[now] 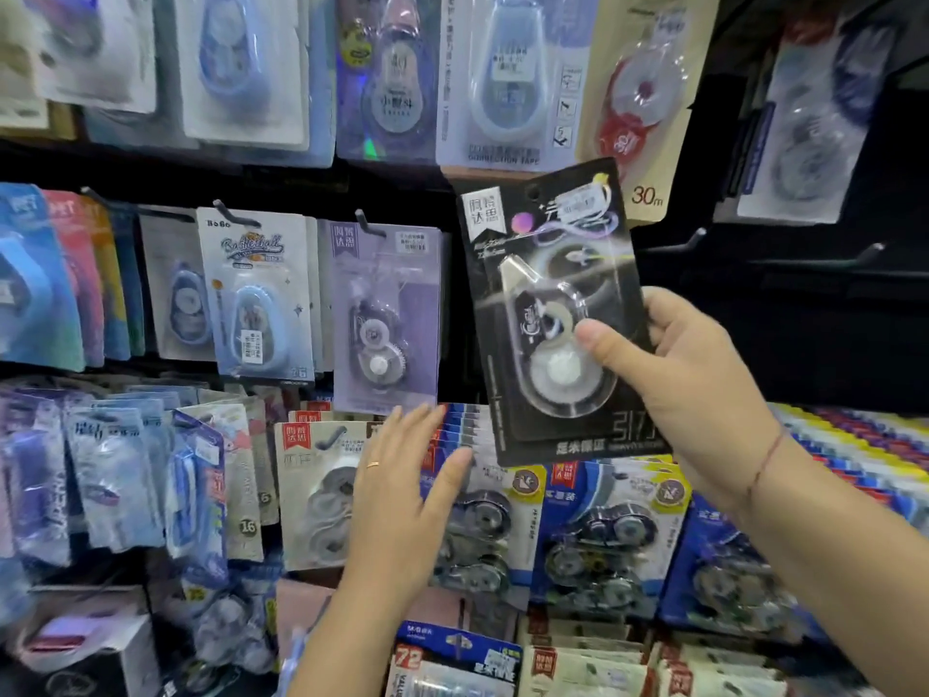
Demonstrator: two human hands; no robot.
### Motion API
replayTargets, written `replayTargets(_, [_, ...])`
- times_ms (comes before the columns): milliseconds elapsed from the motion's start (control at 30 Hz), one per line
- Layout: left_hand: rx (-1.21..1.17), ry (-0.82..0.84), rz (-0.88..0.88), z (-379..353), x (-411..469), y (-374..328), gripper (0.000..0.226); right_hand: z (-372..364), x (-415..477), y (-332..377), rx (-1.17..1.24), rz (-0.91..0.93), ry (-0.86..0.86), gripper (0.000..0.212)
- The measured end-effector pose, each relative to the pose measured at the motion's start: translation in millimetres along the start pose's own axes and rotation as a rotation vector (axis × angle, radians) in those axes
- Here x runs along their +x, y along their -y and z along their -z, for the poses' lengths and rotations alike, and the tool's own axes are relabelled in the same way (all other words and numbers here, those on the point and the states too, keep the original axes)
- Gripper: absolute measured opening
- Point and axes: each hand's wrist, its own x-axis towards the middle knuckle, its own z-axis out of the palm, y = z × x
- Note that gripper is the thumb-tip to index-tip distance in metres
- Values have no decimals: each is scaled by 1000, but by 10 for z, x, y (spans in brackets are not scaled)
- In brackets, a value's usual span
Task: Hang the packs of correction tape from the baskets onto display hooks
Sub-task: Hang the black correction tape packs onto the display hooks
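Observation:
My right hand (688, 379) grips a black pack of correction tape (548, 294) by its lower right, thumb on the clear blister. The pack is held upright and slightly tilted in front of the dark display wall, its hang hole at the top. Bare black hooks (696, 237) (872, 251) stick out of the wall just right of the pack. My left hand (402, 495) is open, fingers straight, hovering in front of the packs standing on the lower shelf, below a purple pack (384, 314) that hangs on a hook.
Hooks above and to the left carry several hanging packs, among them a white basketball pack (256, 294) and a beige 30m pack (643, 103). Below, rows of packs stand upright, including blue multi-packs (603, 540) and colourful stacked packs (864, 445) at right.

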Motion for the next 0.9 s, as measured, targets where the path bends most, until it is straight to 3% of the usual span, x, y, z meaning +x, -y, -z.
replayTargets(200, [298,286,-147,-131,93,25,107,16,112,-98,-34,-96,10,19])
replayTargets(267, [359,318,-171,-109,97,23,111,19,112,-126,-35,-101,19,19])
replayTargets(500, [443,377,-267,-26,66,66,95,26,74,-195,-36,-109,39,20])
replayTargets(733, [434,348,-249,-57,-6,76,99,8,57,-263,-55,-132,27,16])
replayTargets(900, [432,338,-225,-72,-49,65,85,32,78,-329,-62,-162,-6,14])
